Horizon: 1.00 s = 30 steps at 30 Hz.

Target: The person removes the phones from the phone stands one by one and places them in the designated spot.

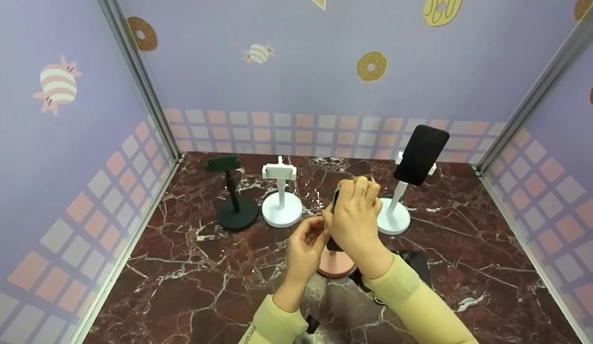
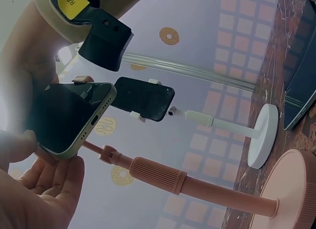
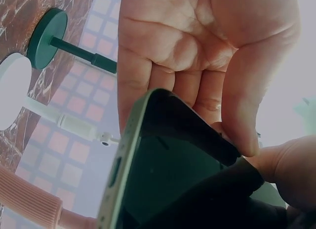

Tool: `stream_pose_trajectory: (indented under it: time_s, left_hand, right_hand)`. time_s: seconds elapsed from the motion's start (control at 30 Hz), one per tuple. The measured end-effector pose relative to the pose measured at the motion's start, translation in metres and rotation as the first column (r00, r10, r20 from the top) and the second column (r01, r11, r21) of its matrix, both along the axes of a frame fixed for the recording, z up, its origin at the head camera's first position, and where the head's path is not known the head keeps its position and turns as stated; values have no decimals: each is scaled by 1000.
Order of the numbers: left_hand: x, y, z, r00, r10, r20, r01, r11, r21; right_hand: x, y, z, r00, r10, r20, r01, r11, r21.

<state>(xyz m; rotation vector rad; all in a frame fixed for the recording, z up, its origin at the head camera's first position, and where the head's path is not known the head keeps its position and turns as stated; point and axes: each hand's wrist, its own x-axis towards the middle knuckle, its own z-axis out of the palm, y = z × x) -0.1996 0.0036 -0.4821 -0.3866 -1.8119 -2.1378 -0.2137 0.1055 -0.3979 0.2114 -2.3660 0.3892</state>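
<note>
- Left hand (image 1: 303, 255): fingers bent, thumb and fingertips pinching the phone's near side edge; forearm enters from 7 o'clock, palm turned inward.
- Right hand (image 1: 356, 215): fingers bent around the phone's other side, thumb at its edge, back of hand toward the head camera; forearm enters from about 5 o'clock and reaches higher than the left.
- Phone (image 2: 74, 115): between both hands, at 2 o'clock from the left and about 8 o'clock from the right, which covers most of it in the head view; port edge down.
- Pink stand (image 1: 337, 267): base at 6 o'clock from the phone, stem rising behind it; seating in the clamp cannot be told.
- Dark flat item (image 1: 415, 265): at 4 o'clock, partly behind the right sleeve (image 1: 406, 289).
- Tall white stand (image 1: 393, 220): near 3 o'clock, bearing a second phone (image 1: 422, 155), tilted.
- Short white stand (image 1: 282, 212): toward 10 o'clock.
- Green stand (image 1: 236, 216): just beyond it, same direction.
- Table (image 1: 181, 272): dark red, white-veined, beneath all stands.
</note>
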Motion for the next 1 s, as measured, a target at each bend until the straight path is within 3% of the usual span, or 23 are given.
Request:
stream_pose_trajectory:
  time_s: [0.3, 1.0]
  left_hand:
    - [0, 0, -1, 1000, -6, -3, 6, 1000, 12]
    - [-2, -3, 3, 998, -47, 43, 44, 997, 60]
  right_hand:
    - [1, 1, 1, 1000, 14, -7, -13, 999, 45]
    - [1, 8, 4, 995, 83, 63, -82, 996, -25]
